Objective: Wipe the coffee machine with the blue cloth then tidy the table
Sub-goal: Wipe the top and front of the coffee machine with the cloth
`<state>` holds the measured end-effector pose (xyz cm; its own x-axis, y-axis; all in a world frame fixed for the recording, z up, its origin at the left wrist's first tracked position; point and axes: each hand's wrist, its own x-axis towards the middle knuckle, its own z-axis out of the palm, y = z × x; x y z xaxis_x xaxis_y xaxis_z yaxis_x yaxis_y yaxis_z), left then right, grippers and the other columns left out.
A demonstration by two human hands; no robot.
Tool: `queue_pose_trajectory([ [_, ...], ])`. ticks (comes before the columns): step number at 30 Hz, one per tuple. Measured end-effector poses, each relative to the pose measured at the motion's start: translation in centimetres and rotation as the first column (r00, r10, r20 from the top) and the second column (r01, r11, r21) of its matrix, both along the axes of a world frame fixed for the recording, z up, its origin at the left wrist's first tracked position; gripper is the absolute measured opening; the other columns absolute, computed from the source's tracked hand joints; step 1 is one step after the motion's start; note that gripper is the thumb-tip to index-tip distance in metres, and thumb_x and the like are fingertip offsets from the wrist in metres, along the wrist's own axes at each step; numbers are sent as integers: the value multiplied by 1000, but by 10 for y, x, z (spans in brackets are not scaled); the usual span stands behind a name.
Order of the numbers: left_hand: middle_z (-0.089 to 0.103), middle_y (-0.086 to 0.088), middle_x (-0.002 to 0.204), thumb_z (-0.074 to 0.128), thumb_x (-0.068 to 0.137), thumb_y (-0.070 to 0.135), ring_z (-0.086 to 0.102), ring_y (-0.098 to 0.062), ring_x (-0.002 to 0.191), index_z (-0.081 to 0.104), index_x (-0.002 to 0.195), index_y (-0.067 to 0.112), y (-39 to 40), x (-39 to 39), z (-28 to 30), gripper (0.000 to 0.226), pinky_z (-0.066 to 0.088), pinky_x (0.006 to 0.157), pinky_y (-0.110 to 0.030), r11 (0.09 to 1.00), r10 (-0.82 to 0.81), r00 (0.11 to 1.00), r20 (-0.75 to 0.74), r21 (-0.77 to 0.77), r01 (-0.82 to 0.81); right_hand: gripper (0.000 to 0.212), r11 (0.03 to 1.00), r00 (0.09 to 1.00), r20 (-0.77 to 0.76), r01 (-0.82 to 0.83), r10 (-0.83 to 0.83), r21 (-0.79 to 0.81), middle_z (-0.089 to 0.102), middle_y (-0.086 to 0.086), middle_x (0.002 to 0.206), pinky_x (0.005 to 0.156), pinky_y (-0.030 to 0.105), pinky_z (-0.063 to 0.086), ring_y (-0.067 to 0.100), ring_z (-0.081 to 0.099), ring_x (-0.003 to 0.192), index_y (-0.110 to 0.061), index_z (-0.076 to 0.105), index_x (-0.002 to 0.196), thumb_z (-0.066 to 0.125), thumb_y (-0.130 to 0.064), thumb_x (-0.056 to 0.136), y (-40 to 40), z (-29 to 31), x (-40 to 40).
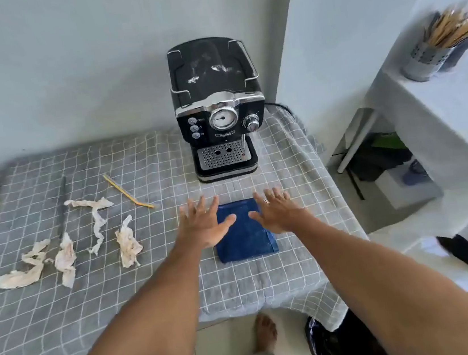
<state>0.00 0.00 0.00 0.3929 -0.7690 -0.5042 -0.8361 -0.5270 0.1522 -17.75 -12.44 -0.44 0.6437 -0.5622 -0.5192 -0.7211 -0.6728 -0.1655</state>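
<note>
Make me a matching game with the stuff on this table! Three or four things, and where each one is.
Things:
1. coffee machine
2. blue cloth
3. crumpled tissues
4. yellow straw

Places:
A. under both open hands
B. scattered on the left part of the table
C. at the back of the table, near the wall
D. between the tissues and the coffee machine

Pairs: 1-C, 2-A, 3-B, 4-D

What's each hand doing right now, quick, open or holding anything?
Left hand: open, fingers spread, over the left edge of the blue cloth, gripping nothing.
Right hand: open, fingers spread, over the cloth's right edge, gripping nothing.
</note>
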Motion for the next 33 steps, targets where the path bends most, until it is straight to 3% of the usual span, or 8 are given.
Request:
queue_pose_trajectory([
  [7, 11, -5, 170, 36, 102, 60, 13, -39, 154, 2, 164, 27, -13, -4, -36, 77, 14, 124, -55, 999, -14, 999, 45, 46, 12, 63, 996, 988, 155, 36, -23, -79, 35, 7, 158, 114, 54, 36, 33, 36, 142, -15, 24, 159, 32, -51, 107, -10, -39, 0],
  [15, 51, -3, 136, 54, 98, 50, 45, -27, 125, 47, 140, 23, -19, -2, -40, 51, 41, 104, -43, 993, 45, 995, 91, -117, -34, 42, 990, 953, 270, 137, -138, 21, 47, 10, 131, 106, 46, 46, 30, 49, 121, -14, 49, 131, 58, -41, 100, -25, -48, 9],
  [20, 65, -3, 114, 54, 103, 36, 55, -26, 109, 49, 122, 22, -9, -6, -35, 24, 49, 91, -41, 949, 115, 989, -94, -283, -137, 34, 963, 898, 351, 228, -265, 143, 51, 6, 127, 95, 46, 51, 30, 57, 112, -21, 48, 127, 64, -26, 98, -20, -45, 7],
  [23, 64, -2, 100, 55, 103, 31, 61, -21, 90, 44, 112, 29, 1, -9, -30, 14, 49, 73, -35, 920, 117, 965, -236, -340, -195, 46, 932, 894, 290, 283, -342, 225, 50, 14, 135, 104, 45, 47, 32, 55, 118, -16, 48, 141, 64, -27, 99, -15, -46, 4],
  [25, 62, 1, 95, 55, 103, 27, 62, -19, 81, 41, 107, 32, 10, -10, -23, 15, 45, 65, -30, 897, 84, 946, -312, -390, -208, 39, 918, 884, 280, 311, -375, 246, 52, 15, 129, 103, 39, 45, 30, 53, 116, -14, 55, 134, 62, -32, 100, -7, -44, 0],
  [27, 62, 5, 87, 56, 103, 21, 61, -17, 75, 41, 105, 31, 18, -12, -11, 18, 42, 59, -28, 869, 38, 936, -350, -451, -204, 32, 883, 814, 363, 354, -453, 308, 56, 11, 120, 100, 38, 47, 27, 56, 111, -15, 62, 127, 64, -31, 99, 3, -32, -5],
  [31, 64, 6, 84, 59, 100, 15, 61, -14, 71, 46, 103, 29, 31, -7, 22, 19, 46, 60, -31, 791, 4, 926, -378, -565, -235, 11, 837, 653, 531, 350, -540, 421, 72, 4, 93, 69, 28, 55, 19, 67, 85, -19, 67, 104, 71, -25, 96, 18, 15, -13],
  [33, 67, 4, 91, 59, 99, 13, 62, -14, 73, 48, 105, 29, 31, -1, 40, 20, 46, 61, -29, 746, -10, 928, -371, -621, -240, 12, 843, 594, 600, 333, -536, 424, 75, 3, 93, 70, 29, 55, 18, 68, 83, -16, 69, 102, 75, -21, 93, 20, 46, -11],
])
